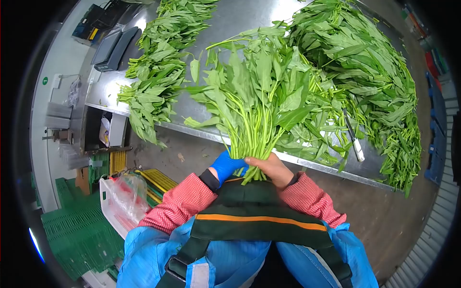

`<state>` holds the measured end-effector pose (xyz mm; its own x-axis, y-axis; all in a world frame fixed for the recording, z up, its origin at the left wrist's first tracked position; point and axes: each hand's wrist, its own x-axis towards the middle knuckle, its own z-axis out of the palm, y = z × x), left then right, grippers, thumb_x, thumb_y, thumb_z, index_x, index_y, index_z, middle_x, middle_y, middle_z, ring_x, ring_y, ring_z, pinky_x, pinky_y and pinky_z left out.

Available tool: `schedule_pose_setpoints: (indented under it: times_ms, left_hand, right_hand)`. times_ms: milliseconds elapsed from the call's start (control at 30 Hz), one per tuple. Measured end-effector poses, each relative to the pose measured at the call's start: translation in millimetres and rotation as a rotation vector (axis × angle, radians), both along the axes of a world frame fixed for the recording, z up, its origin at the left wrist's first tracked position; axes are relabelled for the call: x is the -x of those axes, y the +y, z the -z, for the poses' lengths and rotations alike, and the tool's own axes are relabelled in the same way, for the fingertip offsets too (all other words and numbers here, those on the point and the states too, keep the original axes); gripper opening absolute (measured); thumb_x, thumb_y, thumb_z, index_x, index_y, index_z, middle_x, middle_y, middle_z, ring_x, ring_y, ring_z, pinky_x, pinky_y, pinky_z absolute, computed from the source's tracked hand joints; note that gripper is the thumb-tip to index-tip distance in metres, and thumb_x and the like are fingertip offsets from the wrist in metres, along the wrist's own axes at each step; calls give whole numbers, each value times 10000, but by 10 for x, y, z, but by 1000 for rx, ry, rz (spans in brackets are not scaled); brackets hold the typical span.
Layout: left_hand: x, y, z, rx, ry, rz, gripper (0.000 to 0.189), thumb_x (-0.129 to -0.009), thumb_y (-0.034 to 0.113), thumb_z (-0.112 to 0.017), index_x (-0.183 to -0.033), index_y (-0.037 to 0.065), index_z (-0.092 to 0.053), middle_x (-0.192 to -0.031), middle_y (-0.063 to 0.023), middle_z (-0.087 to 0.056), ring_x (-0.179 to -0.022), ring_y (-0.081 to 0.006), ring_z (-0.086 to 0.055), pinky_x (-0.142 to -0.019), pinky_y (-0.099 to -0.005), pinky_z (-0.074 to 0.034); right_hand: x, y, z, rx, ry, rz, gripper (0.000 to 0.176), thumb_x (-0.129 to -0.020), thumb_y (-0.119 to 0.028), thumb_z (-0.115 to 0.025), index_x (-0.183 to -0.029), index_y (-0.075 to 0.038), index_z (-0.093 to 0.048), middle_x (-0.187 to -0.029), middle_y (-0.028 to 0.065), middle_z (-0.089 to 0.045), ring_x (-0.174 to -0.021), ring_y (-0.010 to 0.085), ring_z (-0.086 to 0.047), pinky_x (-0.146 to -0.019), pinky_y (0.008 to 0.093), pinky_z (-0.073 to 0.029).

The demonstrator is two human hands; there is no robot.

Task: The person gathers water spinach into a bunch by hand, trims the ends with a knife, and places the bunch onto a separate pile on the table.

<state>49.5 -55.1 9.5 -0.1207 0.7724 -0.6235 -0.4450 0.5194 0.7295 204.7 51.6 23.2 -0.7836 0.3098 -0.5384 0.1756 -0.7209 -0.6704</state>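
A leafy bunch of water spinach (249, 110) stands upright in front of my body, its leaves fanning out over the table's near edge. My left hand (226, 165), in a blue glove, is wrapped round the stems from the left. From the right, my bare right hand (273, 169) grips the same stems near their cut ends, thumb across the front. The stem ends poke out below both hands. A knife (356, 140) with a white handle lies on the table to the right, among loose stems and leaves.
The metal table (192, 115) carries a row of greens (161, 72) at left and a large heap (355, 62) at right. A grey scale-like device (114, 48) sits at the back left. Green crates (81, 230) and a white basket (113, 206) holding plastic bags stand at lower left.
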Motion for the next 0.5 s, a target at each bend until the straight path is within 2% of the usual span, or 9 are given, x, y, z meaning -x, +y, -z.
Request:
schedule_pose_setpoints:
  times_ms: [33,100,167,200,233,300,367,433,500]
  left_hand:
    - [7,-5,50,-63,93,54,196,-846,119,-676,-1008,53,-586,-804,-59,-634,-652,-146,-599,-605,-294,-517]
    - [46,-34,15,-28,83,75,188,-858,118,-664,-1004,35,-580,-801,-82,-639,-657,-160,-611,-582,-301,-511]
    - [192,-73,-25,-3,-61,38,182,-866,108,-651,-1010,23,-581,-802,-97,-643,-663,-174,-619,-582,-301,-513]
    - [322,-66,-68,25,-45,59,194,-866,80,-637,-1031,-5,-583,-816,-118,-652,-670,-195,-629,-581,-307,-518]
    - [445,-65,-137,36,-54,48,202,-863,77,-637,-1037,-12,-585,-820,-119,-655,-669,-197,-630,-583,-309,-521]
    - [681,-49,-325,59,-73,30,218,-858,71,-637,-1048,-25,-588,-828,-121,-660,-666,-202,-632,-587,-313,-528]
    - [857,28,-625,-20,-8,-20,212,-868,93,-627,-1034,-37,-607,-875,-137,-667,-694,-185,-648,-640,-314,-557]
    - [1000,73,-696,-53,-72,-111,247,-882,106,-615,-1085,-34,-607,-919,-133,-670,-758,-169,-656,-700,-300,-564]
    - [995,115,-566,-65,-188,-137,301,-890,114,-609,-1158,-20,-579,-980,-129,-666,-813,-165,-654,-737,-293,-562]
  right_hand:
    - [12,-27,9,-14,37,23,382,-836,-122,-657,-1190,-9,-569,-1041,40,-637,-927,103,-580,-804,278,-466]
    - [-2,-29,107,32,8,90,287,-822,-52,-638,-1095,12,-580,-946,73,-649,-844,146,-620,-748,296,-502]
    - [-47,59,131,156,-20,93,226,-826,-45,-622,-1038,22,-580,-880,93,-651,-785,173,-640,-711,309,-524]
    - [-59,109,58,182,7,130,163,-825,-29,-603,-976,25,-570,-804,110,-641,-708,203,-647,-653,324,-542]
    - [-97,190,-21,127,28,97,176,-831,-40,-599,-992,24,-567,-810,107,-641,-692,196,-643,-631,315,-541]
    - [-195,379,-235,-229,-113,62,171,-843,-53,-586,-994,22,-557,-800,104,-637,-661,184,-634,-599,304,-536]
    - [-318,661,-744,-371,11,187,178,-864,-91,-583,-993,25,-546,-776,98,-627,-624,165,-618,-565,280,-523]
    - [-322,822,-1165,-423,184,403,213,-884,-127,-580,-1022,29,-536,-792,91,-616,-636,144,-599,-560,256,-508]
    - [-124,901,-1233,-347,345,579,254,-896,-152,-580,-1064,30,-525,-828,88,-609,-660,134,-584,-563,239,-498]
